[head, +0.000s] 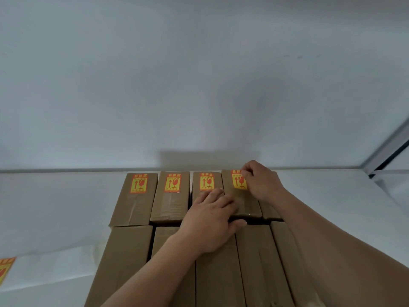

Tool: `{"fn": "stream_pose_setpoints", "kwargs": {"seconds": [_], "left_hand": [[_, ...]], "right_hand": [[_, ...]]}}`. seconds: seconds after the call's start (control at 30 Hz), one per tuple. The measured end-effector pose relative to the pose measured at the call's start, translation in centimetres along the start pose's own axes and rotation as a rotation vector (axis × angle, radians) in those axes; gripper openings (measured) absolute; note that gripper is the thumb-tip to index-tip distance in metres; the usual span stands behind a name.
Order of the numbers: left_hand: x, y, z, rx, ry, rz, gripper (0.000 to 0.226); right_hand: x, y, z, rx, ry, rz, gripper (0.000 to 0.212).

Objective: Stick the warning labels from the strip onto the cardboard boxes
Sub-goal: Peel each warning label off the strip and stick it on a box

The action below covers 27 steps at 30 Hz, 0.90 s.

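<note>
Cardboard boxes sit in rows on the white tabletop; the right hand pinches a warning label onto the fourth box, which the left hand grips.

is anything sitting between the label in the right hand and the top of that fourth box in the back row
Nothing visible does. The right hand presses the label straight onto the bare cardboard top of the fourth box. The left hand holds that box's near end, below the label, clear of the spot.
</note>
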<state>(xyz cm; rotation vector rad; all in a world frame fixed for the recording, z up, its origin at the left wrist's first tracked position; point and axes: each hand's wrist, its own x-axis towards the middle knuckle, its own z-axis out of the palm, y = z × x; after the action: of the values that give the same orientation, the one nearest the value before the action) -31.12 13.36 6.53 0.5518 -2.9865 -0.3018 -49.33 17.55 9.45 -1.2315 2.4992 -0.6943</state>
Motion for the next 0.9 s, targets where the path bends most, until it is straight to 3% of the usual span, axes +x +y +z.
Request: {"fn": "stream_pose_setpoints", "kwargs": {"seconds": [0.37, 0.9], "left_hand": [[0.3, 0.3, -0.6, -0.009, -0.025, -0.006, 0.059], [0.1, -0.1, -0.2, 0.021, -0.019, 0.015, 0.057]], "right_hand": [[0.7, 0.6, 0.9, 0.042, -0.016, -0.012, 0.011], [0.6, 0.3, 2.2, -0.093, 0.065, -0.020, 0.017]]}}
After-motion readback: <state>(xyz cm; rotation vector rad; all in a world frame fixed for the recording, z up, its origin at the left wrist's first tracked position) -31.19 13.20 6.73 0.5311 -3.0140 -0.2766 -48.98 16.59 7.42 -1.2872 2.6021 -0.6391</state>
